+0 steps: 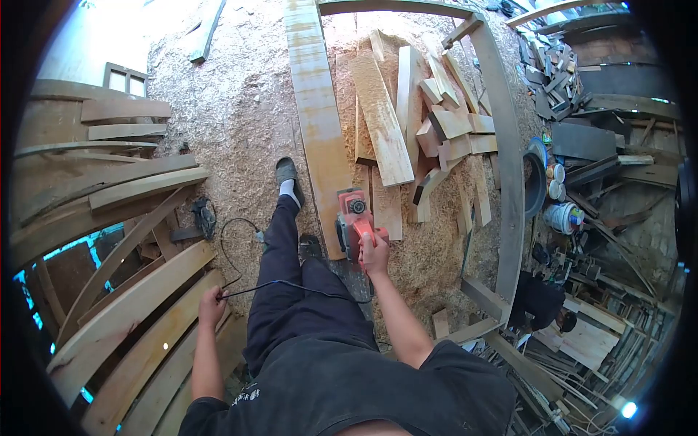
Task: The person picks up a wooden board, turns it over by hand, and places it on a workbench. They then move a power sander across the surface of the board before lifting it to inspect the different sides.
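Observation:
A red power planer rests on the near end of a long wooden beam that runs away from me. My right hand is wrapped round the planer's rear handle. Off to the left, my left hand grips a dark power cord, which crosses over my thighs toward the right. Part of the cord also loops over the shavings on the left. My slippered foot is just left of the beam.
Cut wood blocks and boards are piled right of the beam, inside a wooden frame. Curved planks stand at the left. Buckets sit at the right. Another person is at the lower right.

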A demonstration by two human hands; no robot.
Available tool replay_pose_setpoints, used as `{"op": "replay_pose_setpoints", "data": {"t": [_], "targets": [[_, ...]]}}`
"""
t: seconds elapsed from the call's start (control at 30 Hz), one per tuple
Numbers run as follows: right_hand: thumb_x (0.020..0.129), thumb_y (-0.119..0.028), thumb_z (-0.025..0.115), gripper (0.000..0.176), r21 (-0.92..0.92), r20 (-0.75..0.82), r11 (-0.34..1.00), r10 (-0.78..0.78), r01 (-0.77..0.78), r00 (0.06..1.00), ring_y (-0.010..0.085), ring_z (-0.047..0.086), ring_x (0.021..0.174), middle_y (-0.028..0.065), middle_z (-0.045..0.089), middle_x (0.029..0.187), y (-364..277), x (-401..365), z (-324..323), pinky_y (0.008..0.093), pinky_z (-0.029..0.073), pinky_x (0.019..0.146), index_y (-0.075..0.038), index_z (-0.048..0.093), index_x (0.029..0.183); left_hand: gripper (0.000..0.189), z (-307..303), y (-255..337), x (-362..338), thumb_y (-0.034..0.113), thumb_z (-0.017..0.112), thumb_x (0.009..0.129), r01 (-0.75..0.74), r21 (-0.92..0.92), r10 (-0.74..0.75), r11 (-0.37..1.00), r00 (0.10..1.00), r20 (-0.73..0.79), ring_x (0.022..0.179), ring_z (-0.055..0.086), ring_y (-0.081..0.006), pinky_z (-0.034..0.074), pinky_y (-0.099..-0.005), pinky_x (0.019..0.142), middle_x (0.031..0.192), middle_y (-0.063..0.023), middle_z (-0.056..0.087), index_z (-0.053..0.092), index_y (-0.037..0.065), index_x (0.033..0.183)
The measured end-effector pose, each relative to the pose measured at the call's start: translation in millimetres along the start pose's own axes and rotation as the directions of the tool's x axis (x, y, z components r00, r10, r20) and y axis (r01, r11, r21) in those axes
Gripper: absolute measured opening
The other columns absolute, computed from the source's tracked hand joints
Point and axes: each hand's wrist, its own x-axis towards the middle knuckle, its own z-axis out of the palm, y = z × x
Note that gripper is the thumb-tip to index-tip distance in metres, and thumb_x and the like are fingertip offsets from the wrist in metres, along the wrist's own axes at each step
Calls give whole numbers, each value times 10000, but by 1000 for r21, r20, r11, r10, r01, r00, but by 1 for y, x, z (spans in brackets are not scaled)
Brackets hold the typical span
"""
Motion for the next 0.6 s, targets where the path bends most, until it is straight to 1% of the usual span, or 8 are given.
{"op": "replay_pose_setpoints", "data": {"t": [0.07,0.23,0.3,0.37,0.43,0.5,0.53,0.6], "targets": [[1024,-379,598,406,-9,-10,1000,23,-23,1000,118,592,492,7,586,585,-4,10,6,308,471,493,-58,689,793,264,-2,3,15,180,782,918,11,-21,-10,1000,1000,22,676,594,-333,468,-442,622,730,-159,597,587,25,828],[1009,-383,599,406,-93,-27,996,-18,15,999,145,611,516,33,576,577,-31,43,24,335,474,523,-45,687,801,257,-9,6,53,165,783,911,38,-45,-35,998,997,69,666,583,-333,463,-435,618,720,-158,584,586,20,832],[1007,-388,598,411,-102,-27,995,-11,8,1000,150,610,519,37,577,579,-47,60,35,339,476,530,-43,687,803,258,-13,1,71,164,782,909,39,-59,-33,998,995,97,675,584,-335,463,-430,622,725,-159,585,584,18,835],[1005,-394,597,415,-109,-25,994,-6,4,1000,154,610,522,42,578,580,-54,79,45,342,478,537,-42,687,805,257,-27,11,92,165,779,911,48,-66,-39,997,992,123,683,589,-339,463,-436,626,733,-161,590,582,17,836],[1059,-363,606,386,-72,-4,995,-73,72,997,65,517,457,-22,542,631,-69,99,58,240,415,406,-57,632,825,256,-37,17,119,165,776,912,55,-73,-44,996,989,144,692,593,-343,462,-441,630,740,-164,594,581,17,837],[1061,-360,604,386,-55,0,998,-44,44,999,64,517,455,-23,540,627,-91,114,69,241,415,404,-57,628,823,250,-45,16,144,164,767,914,-4,-20,6,1000,994,112,703,598,-355,460,-457,637,752,-174,597,581,16,838],[1062,-356,603,386,-33,6,999,-20,20,1000,64,517,454,-24,538,624,-99,123,74,241,414,401,-56,624,820,250,-52,21,157,164,767,914,-1,-20,3,1000,993,116,703,598,-355,460,-457,637,752,-174,597,581,16,838],[1063,-357,601,391,-28,3,999,-25,25,1000,66,516,450,-23,538,621,-114,142,86,242,415,400,-57,619,813,248,-66,30,184,162,763,911,51,-38,-45,998,989,139,708,598,-363,459,-468,644,753,-182,594,579,13,841]]}}
